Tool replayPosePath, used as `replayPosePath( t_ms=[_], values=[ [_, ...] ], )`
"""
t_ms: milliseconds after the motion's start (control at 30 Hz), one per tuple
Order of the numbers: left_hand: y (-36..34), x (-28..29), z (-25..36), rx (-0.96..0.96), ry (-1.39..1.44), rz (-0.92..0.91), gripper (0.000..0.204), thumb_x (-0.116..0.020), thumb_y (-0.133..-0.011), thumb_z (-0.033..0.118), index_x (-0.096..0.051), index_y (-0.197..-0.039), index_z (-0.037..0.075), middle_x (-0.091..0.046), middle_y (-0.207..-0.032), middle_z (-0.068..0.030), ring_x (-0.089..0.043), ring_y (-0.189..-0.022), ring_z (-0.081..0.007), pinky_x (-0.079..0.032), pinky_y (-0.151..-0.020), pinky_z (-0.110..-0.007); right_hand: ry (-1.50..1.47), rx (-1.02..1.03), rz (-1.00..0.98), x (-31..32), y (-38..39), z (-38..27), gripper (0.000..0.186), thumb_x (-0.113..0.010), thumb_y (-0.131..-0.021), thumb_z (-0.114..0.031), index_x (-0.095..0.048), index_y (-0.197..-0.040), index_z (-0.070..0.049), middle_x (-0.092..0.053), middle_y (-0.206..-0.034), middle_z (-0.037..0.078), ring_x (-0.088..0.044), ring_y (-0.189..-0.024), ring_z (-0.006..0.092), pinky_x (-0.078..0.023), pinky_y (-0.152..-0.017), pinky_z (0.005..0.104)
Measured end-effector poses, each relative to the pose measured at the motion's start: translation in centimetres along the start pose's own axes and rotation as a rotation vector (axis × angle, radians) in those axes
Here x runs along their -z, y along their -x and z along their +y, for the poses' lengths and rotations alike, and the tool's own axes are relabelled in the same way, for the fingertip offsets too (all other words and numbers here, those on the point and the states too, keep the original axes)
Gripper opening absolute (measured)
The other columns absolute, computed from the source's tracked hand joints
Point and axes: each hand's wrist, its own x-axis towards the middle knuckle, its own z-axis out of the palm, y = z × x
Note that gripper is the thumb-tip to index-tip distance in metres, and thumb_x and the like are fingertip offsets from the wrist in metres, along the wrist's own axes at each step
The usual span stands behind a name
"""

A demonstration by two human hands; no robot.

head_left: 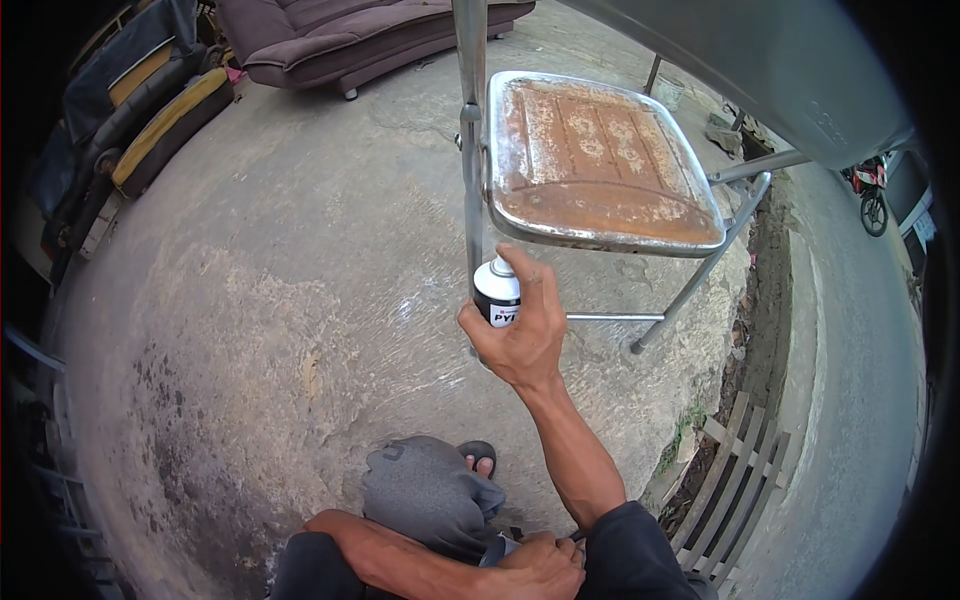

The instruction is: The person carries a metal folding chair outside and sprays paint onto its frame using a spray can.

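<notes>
My right hand (527, 338) is wrapped round a spray can (486, 296) with a white top and dark body, held upright. The index finger lies over its nozzle. Just beyond stands a metal folding chair, its seat (605, 165) brown with rust and pale worn patches inside a bright metal rim. The can is beside a front leg of the chair, below the seat's near left corner. My left forearm crosses low in front of me, and the left hand (540, 568) rests closed by my lap. Whatever its curled fingers may hold is hidden.
The chair's grey backrest (800, 75) fills the upper right. A purple sofa (340, 45) stands behind, with worn cushions (170, 130) stacked at left. Wooden slats (730, 490) lie by a gutter at right, along a road with a parked motorcycle (872, 200).
</notes>
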Motion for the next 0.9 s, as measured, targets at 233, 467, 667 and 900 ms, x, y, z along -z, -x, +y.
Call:
replayPosePath(
  t_ms=[233,467,667,900],
  values=[
    [0.3,3.3,-0.6,0.057,-0.115,-0.034,0.05,-0.068,-0.087,0.041,-0.069,-0.106,-0.005,-0.065,-0.094,-0.0161,-0.06,-0.091,-0.0289,-0.049,-0.077,-0.042,0.168,-0.205,-0.099,-0.5,9.2,1.3,0.071,-0.084,-0.073,-0.015,-0.056,-0.139,-0.014,-0.061,-0.113,0.019,-0.071,-0.09,0.0328,-0.061,-0.07,0.0422],
    [-0.9,2.8,-2.2,-0.129,-0.085,-0.074,0.05,-0.068,-0.085,0.045,-0.071,-0.1,-0.002,-0.065,-0.092,-0.0149,-0.059,-0.09,-0.0293,-0.045,-0.079,-0.043,0.19,-0.019,0.13,-1.1,1.7,-1.2,0.071,-0.083,-0.075,-0.014,-0.055,-0.14,-0.016,-0.059,-0.115,0.019,-0.072,-0.086,0.0295,-0.062,-0.061,0.039],
    [-1.0,2.2,-2.4,-0.056,-0.083,0.09,0.034,-0.065,-0.087,0.032,-0.071,-0.095,-0.001,-0.065,-0.088,-0.0137,-0.061,-0.087,-0.0277,-0.047,-0.078,-0.04,0.232,-0.113,0.287,5.3,2.4,2.8,0.072,-0.083,-0.075,-0.01,-0.052,-0.14,-0.01,-0.061,-0.109,0.014,-0.067,-0.093,0.0256,-0.057,-0.078,0.0376],
    [-1.5,4.0,-2.6,-0.063,-0.076,0.167,0.026,-0.061,-0.09,0.024,-0.07,-0.097,0.0,-0.067,-0.088,-0.0138,-0.065,-0.084,-0.0264,-0.05,-0.073,-0.039,0.296,-0.382,0.525,15.9,0.2,7.7,0.067,-0.079,-0.077,-0.01,-0.054,-0.139,-0.007,-0.067,-0.104,0.011,-0.068,-0.087,0.0193,-0.056,-0.082,0.0361]
  ],
)
